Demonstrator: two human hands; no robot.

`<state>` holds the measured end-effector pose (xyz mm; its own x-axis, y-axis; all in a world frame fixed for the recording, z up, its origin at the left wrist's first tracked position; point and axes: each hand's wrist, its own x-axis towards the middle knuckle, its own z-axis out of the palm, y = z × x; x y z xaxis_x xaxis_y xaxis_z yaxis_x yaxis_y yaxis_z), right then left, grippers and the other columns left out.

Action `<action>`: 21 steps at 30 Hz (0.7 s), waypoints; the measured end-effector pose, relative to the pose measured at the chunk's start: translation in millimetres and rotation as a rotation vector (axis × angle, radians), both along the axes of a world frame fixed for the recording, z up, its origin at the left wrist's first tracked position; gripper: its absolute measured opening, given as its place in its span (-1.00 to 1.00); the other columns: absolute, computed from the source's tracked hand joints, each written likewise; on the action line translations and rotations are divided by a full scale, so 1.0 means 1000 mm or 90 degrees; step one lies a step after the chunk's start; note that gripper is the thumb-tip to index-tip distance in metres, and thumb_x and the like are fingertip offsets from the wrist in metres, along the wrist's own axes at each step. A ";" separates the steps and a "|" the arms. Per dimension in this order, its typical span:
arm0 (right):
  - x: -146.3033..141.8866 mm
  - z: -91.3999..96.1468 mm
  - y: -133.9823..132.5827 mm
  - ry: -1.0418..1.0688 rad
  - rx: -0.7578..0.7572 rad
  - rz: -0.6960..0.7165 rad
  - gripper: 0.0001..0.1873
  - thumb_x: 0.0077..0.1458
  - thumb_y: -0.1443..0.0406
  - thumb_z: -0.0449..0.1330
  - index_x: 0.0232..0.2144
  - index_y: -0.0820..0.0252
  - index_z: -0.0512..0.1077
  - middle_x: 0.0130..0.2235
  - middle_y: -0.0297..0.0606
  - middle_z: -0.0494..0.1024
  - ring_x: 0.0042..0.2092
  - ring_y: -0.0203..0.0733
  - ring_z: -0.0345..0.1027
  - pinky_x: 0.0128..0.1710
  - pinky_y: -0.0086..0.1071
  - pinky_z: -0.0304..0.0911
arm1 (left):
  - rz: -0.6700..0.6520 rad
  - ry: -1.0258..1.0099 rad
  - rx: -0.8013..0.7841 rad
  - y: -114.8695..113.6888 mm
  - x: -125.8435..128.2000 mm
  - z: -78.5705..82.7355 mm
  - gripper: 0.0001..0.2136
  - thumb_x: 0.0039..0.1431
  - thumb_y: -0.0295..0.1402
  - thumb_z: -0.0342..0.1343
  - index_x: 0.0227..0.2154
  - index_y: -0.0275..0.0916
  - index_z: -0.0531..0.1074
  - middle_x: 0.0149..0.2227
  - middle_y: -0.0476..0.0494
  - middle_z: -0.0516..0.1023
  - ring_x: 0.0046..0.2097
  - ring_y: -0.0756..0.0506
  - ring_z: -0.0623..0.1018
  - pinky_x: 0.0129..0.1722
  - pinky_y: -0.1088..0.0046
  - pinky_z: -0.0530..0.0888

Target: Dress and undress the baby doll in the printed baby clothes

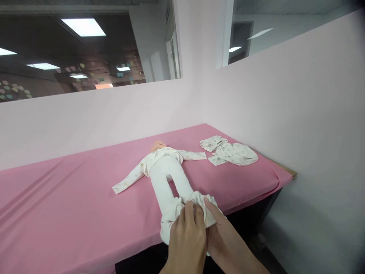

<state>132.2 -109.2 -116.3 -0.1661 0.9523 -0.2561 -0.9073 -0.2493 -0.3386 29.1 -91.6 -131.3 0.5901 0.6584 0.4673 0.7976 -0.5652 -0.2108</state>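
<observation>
A baby doll [158, 145] lies on its back on the pink-covered table, its head at the far side and its legs toward me. It wears a white patterned long-sleeved top [134, 177], with both sleeves spread outward. Its legs [162, 186] are plain white. Bunched around the lower legs are white patterned pants [171, 219]. My left hand [188, 232] grips the gathered cloth from above with bent fingers. Close beside it, my right hand [218, 230] holds the right part of the same cloth, thumb on top. The doll's feet are hidden by the cloth and my hands.
More white patterned baby clothes [232, 152] lie crumpled at the table's right side. The pink sheet [85, 213] covers the table up to its front edge. White walls [313, 106] with windows stand behind and to the right.
</observation>
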 end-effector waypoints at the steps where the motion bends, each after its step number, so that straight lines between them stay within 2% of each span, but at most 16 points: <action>1: 0.000 0.001 -0.001 0.002 0.002 -0.005 -0.60 0.04 0.13 0.28 -0.10 0.20 0.47 -0.27 -0.24 0.57 -0.18 -0.14 0.46 -0.16 -0.32 0.35 | -0.013 0.009 -0.009 0.000 -0.002 0.001 -0.69 0.14 -0.59 -0.08 -0.05 -0.28 0.31 -0.02 -0.28 0.43 -0.15 -0.17 0.54 -0.36 0.37 0.52; 3: -0.001 0.003 -0.004 0.005 0.014 -0.015 -0.63 0.04 0.15 0.29 -0.12 0.20 0.47 -0.27 -0.24 0.56 -0.19 -0.15 0.44 -0.17 -0.32 0.35 | -0.033 0.009 -0.051 0.002 -0.005 0.006 -0.66 0.15 -0.62 -0.12 -0.04 -0.26 0.30 -0.04 -0.27 0.45 -0.18 -0.16 0.54 -0.36 0.36 0.50; 5: -0.003 0.004 -0.005 0.010 0.031 -0.011 -0.66 0.03 0.17 0.29 -0.14 0.18 0.47 -0.28 -0.27 0.54 -0.23 -0.18 0.42 -0.17 -0.33 0.36 | -0.055 -0.025 -0.135 0.006 -0.009 0.016 -0.68 0.16 -0.62 -0.15 -0.07 -0.24 0.31 -0.09 -0.23 0.47 -0.19 -0.15 0.53 -0.34 0.34 0.49; 9: -0.007 -0.001 -0.001 -0.001 0.043 -0.029 -0.87 0.00 0.28 0.32 -0.35 0.17 0.47 -0.40 -0.37 0.45 -0.36 -0.34 0.32 -0.19 -0.44 0.35 | -0.085 -0.169 -0.346 0.020 -0.013 0.040 -0.79 0.17 -0.58 -0.20 -0.36 -0.21 0.30 -0.31 -0.07 0.46 -0.30 -0.07 0.46 -0.35 0.42 0.41; 12: -0.007 -0.009 0.005 0.006 0.052 -0.040 -0.89 -0.01 0.37 0.31 -0.49 0.19 0.43 -0.47 -0.41 0.37 -0.39 -0.39 0.26 -0.18 -0.47 0.34 | -0.098 -0.230 -0.453 0.032 -0.014 0.051 -0.83 0.09 -0.58 -0.19 -0.47 -0.21 0.20 -0.40 -0.02 0.40 -0.36 -0.02 0.40 -0.40 0.48 0.37; 15: -0.005 -0.019 0.010 0.010 0.054 -0.035 -0.89 -0.04 0.42 0.29 -0.52 0.22 0.42 -0.44 -0.37 0.38 -0.34 -0.36 0.28 -0.14 -0.44 0.35 | -0.112 -0.258 -0.571 0.039 -0.015 0.055 -0.84 0.08 -0.55 -0.21 -0.42 -0.21 0.24 -0.31 -0.05 0.39 -0.40 0.01 0.40 -0.56 0.58 0.34; 18: -0.003 -0.028 0.012 -0.001 0.008 -0.046 -0.88 -0.09 0.45 0.30 -0.49 0.22 0.43 -0.42 -0.36 0.39 -0.29 -0.34 0.32 -0.10 -0.41 0.36 | -0.114 -0.320 -0.693 0.040 -0.018 0.056 -0.82 0.18 -0.42 -0.22 -0.27 -0.17 0.28 -0.13 -0.09 0.32 -0.53 0.08 0.33 -0.77 0.61 0.22; 21: -0.002 -0.034 0.015 -0.020 0.007 -0.023 -0.90 -0.08 0.44 0.28 -0.49 0.19 0.43 -0.37 -0.34 0.42 -0.24 -0.32 0.35 -0.05 -0.40 0.35 | -0.128 -0.341 -0.750 0.040 -0.022 0.056 -0.81 0.24 -0.31 -0.21 -0.20 -0.14 0.28 -0.07 -0.09 0.26 -0.63 0.14 0.25 -0.81 0.58 0.20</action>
<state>130.2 -94.2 -150.6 -0.1234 0.9604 -0.2499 -0.9049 -0.2123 -0.3689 6.9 -51.3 -75.8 0.6472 0.7529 -0.1194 0.5081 -0.3093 0.8038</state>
